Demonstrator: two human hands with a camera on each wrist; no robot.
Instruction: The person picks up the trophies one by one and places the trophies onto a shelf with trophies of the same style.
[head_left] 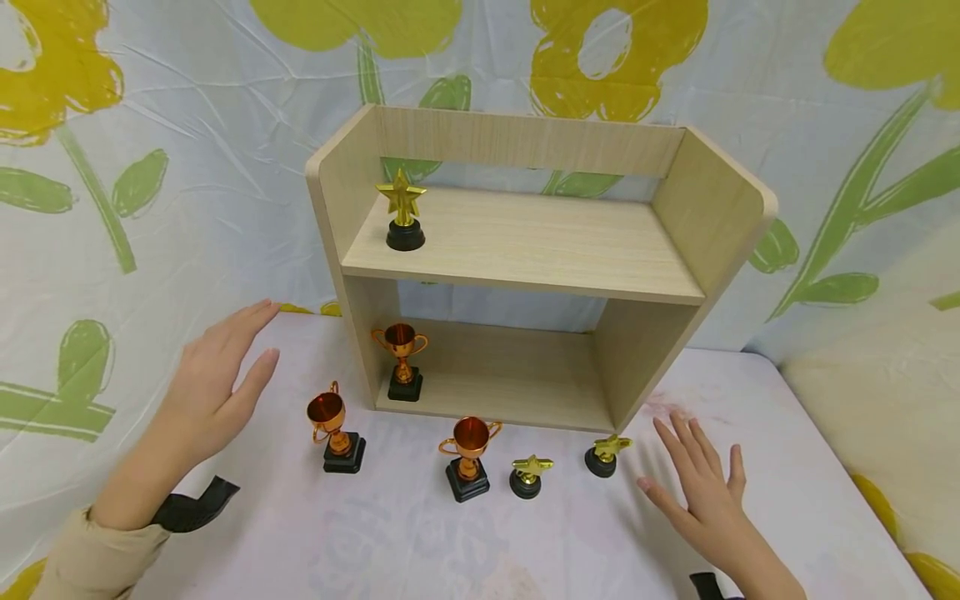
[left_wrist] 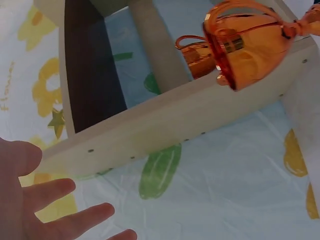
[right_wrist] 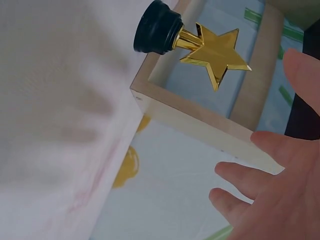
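Note:
My left hand hovers left of the wooden shelf with fingers extended and nothing held. Nearest to it, a bronze trophy cup on a black base stands on the table. My right hand is spread at the right, also holding nothing, beside a gold star trophy. Another star trophy and a bronze cup stand before the shelf. On the upper shelf, at its left end, is a star trophy. One more bronze cup stands at the left of the lower shelf.
The two-tier wooden shelf stands at the back of the table, its tall side panels facing each hand. Behind it hangs a white cloth printed with yellow flowers and green leaves. Black straps circle the wrists.

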